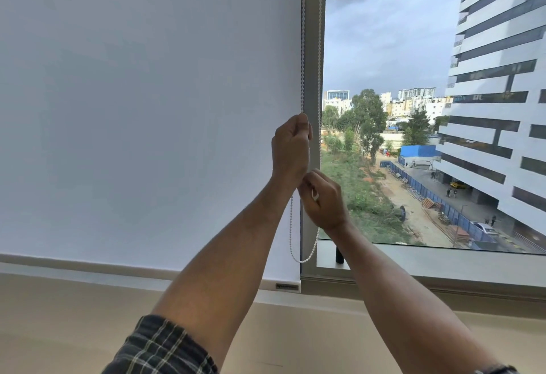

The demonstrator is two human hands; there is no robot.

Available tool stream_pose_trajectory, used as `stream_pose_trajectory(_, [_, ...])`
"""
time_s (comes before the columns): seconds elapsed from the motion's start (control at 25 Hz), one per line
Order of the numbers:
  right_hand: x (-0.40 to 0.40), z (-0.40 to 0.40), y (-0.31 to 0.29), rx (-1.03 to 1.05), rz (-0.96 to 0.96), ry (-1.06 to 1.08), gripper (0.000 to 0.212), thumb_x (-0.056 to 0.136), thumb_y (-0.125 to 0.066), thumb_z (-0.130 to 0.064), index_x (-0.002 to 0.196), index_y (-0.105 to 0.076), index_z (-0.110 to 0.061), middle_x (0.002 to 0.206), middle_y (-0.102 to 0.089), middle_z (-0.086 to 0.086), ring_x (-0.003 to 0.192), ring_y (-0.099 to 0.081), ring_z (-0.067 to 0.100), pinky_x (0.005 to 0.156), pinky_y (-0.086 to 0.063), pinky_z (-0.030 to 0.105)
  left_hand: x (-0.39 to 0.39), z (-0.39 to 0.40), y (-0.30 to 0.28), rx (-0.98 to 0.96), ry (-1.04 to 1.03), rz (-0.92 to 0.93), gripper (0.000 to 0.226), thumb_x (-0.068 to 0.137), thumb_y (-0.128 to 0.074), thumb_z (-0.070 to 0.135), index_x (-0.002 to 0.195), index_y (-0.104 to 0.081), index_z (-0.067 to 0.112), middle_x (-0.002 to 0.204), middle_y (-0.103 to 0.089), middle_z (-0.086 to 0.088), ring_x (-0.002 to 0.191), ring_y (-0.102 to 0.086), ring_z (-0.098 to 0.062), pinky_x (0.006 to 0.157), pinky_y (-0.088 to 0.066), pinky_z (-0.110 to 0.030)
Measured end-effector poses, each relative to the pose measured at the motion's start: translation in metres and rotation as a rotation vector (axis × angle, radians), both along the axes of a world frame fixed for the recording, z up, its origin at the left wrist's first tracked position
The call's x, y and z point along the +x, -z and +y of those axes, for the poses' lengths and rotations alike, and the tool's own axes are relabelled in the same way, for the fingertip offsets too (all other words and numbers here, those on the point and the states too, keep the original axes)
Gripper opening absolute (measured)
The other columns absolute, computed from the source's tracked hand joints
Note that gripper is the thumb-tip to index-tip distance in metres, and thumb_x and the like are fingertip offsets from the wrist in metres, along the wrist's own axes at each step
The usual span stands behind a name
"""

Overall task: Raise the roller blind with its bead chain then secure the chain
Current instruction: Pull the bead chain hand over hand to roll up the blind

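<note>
a: where does it stand?

b: the roller blind fills the left of the frame, its bottom bar low near the sill, so raising has barely begun. the bead chain hangs at centre beside the window frame.

a: the hands?

b: left hand fisted on one strand, forearm angled up; right hand just below, fingers pinched on the chain. best to pull straight down, hand over hand, one strand only.

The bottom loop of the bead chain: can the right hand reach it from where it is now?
Probably yes. The loop hangs freely just below the right hand, beside the window frame; nothing lies between them.
</note>
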State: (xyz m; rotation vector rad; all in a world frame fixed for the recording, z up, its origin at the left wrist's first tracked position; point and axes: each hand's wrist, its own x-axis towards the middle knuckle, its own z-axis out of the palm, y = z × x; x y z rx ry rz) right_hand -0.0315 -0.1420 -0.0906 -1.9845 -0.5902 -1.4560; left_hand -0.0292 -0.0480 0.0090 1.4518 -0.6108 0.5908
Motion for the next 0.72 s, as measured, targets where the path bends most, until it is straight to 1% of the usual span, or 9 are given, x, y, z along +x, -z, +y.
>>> stream_pose_trajectory(0.12, [0.001, -0.006, 0.000, 0.085, 0.028, -0.014, 0.020, 0.093, -0.052, 0.007, 0.081, -0.065, -0.001, 0.076, -0.049, -0.022, 0.069, -0.052, -0.017, 0.064, -0.034, 0.003, -0.005, -0.003, 0.003, -0.050, -0.045, 0.018, 0.054, 0.108, -0.044, 0.030, 0.057, -0.036, 0.014, 0.049, -0.030, 0.005, 0.050, -0.028, -0.014, 0.053, -0.025, -0.032])
stream_pose_trajectory(0.2, [0.001, -0.008, -0.007, 0.193, 0.038, -0.014, 0.027, 0.095, -0.052, 0.009, 0.081, -0.067, -0.010, 0.072, -0.054, -0.017, 0.068, -0.055, -0.013, 0.065, -0.037, 0.005, -0.007, -0.005, 0.004, -0.051, -0.103, 0.005, 0.059, 0.108, -0.045, 0.031, 0.052, -0.031, 0.019, 0.045, -0.028, 0.007, 0.044, -0.026, -0.010, 0.050, -0.022, -0.030])
stream_pose_trajectory(0.24, [0.001, -0.009, -0.012, 0.249, 0.039, -0.022, 0.030, 0.097, -0.052, 0.005, 0.081, -0.066, -0.017, 0.067, -0.055, -0.015, 0.063, -0.056, -0.008, 0.063, -0.040, 0.012, -0.006, -0.005, 0.005, -0.059, -0.118, -0.004, 0.060, 0.108, -0.045, 0.031, 0.050, -0.031, 0.020, 0.043, -0.029, 0.009, 0.043, -0.026, -0.008, 0.049, -0.023, -0.030])
stream_pose_trajectory(0.28, [0.002, -0.009, -0.018, 0.303, 0.046, -0.037, 0.031, 0.100, -0.052, -0.001, 0.081, -0.066, -0.021, 0.064, -0.056, -0.012, 0.059, -0.055, -0.004, 0.060, -0.043, 0.019, -0.004, -0.006, 0.006, -0.069, -0.125, -0.007, 0.060, 0.108, -0.045, 0.031, 0.050, -0.032, 0.019, 0.042, -0.029, 0.010, 0.042, -0.027, -0.008, 0.049, -0.023, -0.030])
stream_pose_trajectory(0.36, [0.002, -0.007, -0.035, 0.402, 0.070, -0.106, 0.029, 0.103, -0.049, -0.010, 0.083, -0.069, -0.016, 0.061, -0.059, 0.000, 0.054, -0.057, 0.013, 0.056, -0.045, 0.029, -0.001, -0.007, 0.008, -0.095, -0.124, -0.005, 0.060, 0.108, -0.045, 0.031, 0.050, -0.035, 0.017, 0.041, -0.031, 0.009, 0.042, -0.029, -0.008, 0.049, -0.024, -0.029])
stream_pose_trajectory(0.48, [0.001, -0.004, -0.065, 0.510, 0.067, -0.266, 0.032, 0.105, -0.047, -0.018, 0.093, -0.073, -0.003, 0.070, -0.066, 0.013, 0.056, -0.059, 0.021, 0.055, -0.046, 0.031, -0.003, -0.011, 0.012, -0.115, -0.123, -0.035, 0.061, 0.109, -0.045, 0.026, 0.048, -0.043, 0.023, 0.037, -0.043, 0.010, 0.039, -0.040, -0.005, 0.046, -0.030, -0.019])
stream_pose_trajectory(0.56, [0.000, -0.004, -0.085, 0.565, 0.086, -0.403, 0.035, 0.106, -0.046, -0.024, 0.103, -0.072, 0.000, 0.082, -0.070, 0.016, 0.063, -0.064, 0.021, 0.058, -0.049, 0.030, -0.006, -0.014, 0.014, -0.140, -0.089, -0.055, 0.057, 0.109, -0.044, 0.024, 0.055, -0.060, 0.021, 0.042, -0.054, 0.009, 0.041, -0.048, 0.000, 0.048, -0.033, -0.013])
stream_pose_trajectory(0.64, [0.001, -0.005, -0.104, 0.599, 0.128, -0.511, 0.037, 0.107, -0.045, -0.029, 0.112, -0.071, -0.003, 0.090, -0.074, 0.011, 0.070, -0.069, 0.019, 0.064, -0.052, 0.030, -0.004, -0.015, 0.015, -0.167, -0.063, -0.072, 0.054, 0.108, -0.044, 0.029, 0.059, -0.065, 0.019, 0.043, -0.053, 0.006, 0.042, -0.044, -0.003, 0.051, -0.034, -0.024])
stream_pose_trajectory(0.72, [0.001, -0.005, -0.122, 0.613, 0.206, -0.612, 0.043, 0.106, -0.045, -0.035, 0.117, -0.070, -0.002, 0.093, -0.076, 0.013, 0.075, -0.072, 0.022, 0.069, -0.055, 0.032, 0.001, -0.016, 0.017, -0.173, -0.071, -0.079, 0.056, 0.106, -0.044, 0.032, 0.056, -0.057, 0.012, 0.042, -0.042, 0.008, 0.045, -0.037, -0.012, 0.052, -0.029, -0.031])
